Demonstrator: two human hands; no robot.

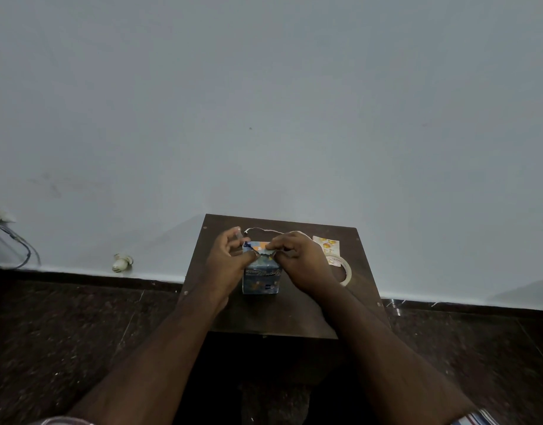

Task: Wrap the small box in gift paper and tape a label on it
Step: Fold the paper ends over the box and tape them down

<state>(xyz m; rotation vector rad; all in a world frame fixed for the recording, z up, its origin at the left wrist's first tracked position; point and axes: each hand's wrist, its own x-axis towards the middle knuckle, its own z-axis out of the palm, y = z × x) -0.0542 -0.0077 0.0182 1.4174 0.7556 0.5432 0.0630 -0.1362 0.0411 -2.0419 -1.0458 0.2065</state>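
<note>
A small box point(260, 279) covered in blue patterned gift paper stands upright on the dark wooden table point(294, 314). Both hands work at its top. My left hand point(230, 262) has its thumb on the folded paper at the box's top left, fingers curled above it. My right hand point(301, 265) pinches the paper edge at the top right. A roll of clear tape point(344, 271) lies to the right of my right hand. Behind it sits a pale label with orange marks point(325, 244). A thin white strip point(264, 230) curls on the table behind the box.
The table stands against a pale wall point(264, 102). Dark speckled floor point(65, 332) surrounds it. A white plug point(122, 262) and cables point(9, 240) sit on the floor at the left by the wall.
</note>
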